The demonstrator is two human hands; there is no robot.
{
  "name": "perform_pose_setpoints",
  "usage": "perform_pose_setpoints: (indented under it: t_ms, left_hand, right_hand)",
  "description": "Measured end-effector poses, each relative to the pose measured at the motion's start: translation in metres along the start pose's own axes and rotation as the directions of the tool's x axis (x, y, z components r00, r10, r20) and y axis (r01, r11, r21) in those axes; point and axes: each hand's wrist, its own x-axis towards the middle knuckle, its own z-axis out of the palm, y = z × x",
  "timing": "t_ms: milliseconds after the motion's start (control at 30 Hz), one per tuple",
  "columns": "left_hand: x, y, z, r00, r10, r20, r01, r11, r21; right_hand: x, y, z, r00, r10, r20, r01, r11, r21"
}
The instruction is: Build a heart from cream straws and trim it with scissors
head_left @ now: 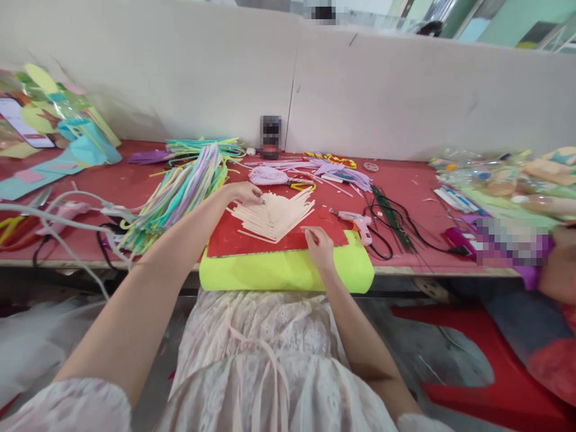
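Note:
Cream chenille stems [274, 217] lie side by side in a V-shaped fan, its point towards me, on a red board [225, 239]. Under the board's front edge is a bright yellow-green padded sheet [270, 273]. My left hand [245, 194] rests at the fan's upper left edge, fingers bent and pressed together; what they grip is hidden. Over the board's right part, just beside the fan, my right hand [319, 245] is closed with thumb and fingertips curled together. Anything between them is too small to make out.
A pink glue gun [357, 223] with a black cord lies right of the board. Bundled pastel chenille stems [180, 198] are on the left, lilac ones [344, 171] behind. White cables [67, 210] cross the left edge. Another person's arm [558, 264] is at far right.

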Motion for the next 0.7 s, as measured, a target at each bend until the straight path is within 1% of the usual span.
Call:
perform_pose_setpoints:
  t_ms: [100, 267, 367, 467, 567, 633, 700]
  left_hand:
    - [-0.012, 0.007, -0.010, 0.998, 0.062, -0.019, -0.063, 0.997, -0.036]
    - [-0.027, 0.025, -0.025, 0.984, 0.172, -0.047, -0.175, 0.982, -0.066]
    - [-0.036, 0.031, -0.033, 0.974, 0.202, -0.107, -0.213, 0.971, -0.111]
    - [-0.046, 0.033, -0.037, 0.968, 0.173, -0.184, -0.217, 0.943, -0.254]
    - [-0.054, 0.035, -0.034, 0.962, 0.134, -0.237, -0.225, 0.880, -0.418]
    - [-0.057, 0.038, -0.028, 0.956, 0.097, -0.278, -0.228, 0.843, -0.487]
    - [-0.059, 0.040, -0.021, 0.947, 0.060, -0.315, -0.224, 0.827, -0.516]
  right_hand:
    - [0.000, 0.000, 0.001, 1.000, 0.011, 0.000, -0.011, 1.000, 0.001]
    - [0.000, 0.002, 0.000, 1.000, 0.017, 0.002, -0.017, 1.000, -0.007]
    - [-0.001, 0.002, 0.000, 1.000, 0.014, -0.006, -0.014, 1.000, -0.020]
    - [-0.002, -0.001, 0.000, 1.000, -0.022, 0.013, 0.022, 0.999, -0.035]
    - [-0.003, -0.003, 0.003, 0.993, -0.084, 0.087, 0.088, 0.995, -0.049]
    - [-0.003, -0.001, 0.007, 0.980, -0.109, 0.167, 0.130, 0.985, -0.117]
    - [-0.003, 0.001, 0.011, 0.968, -0.104, 0.229, 0.154, 0.965, -0.214]
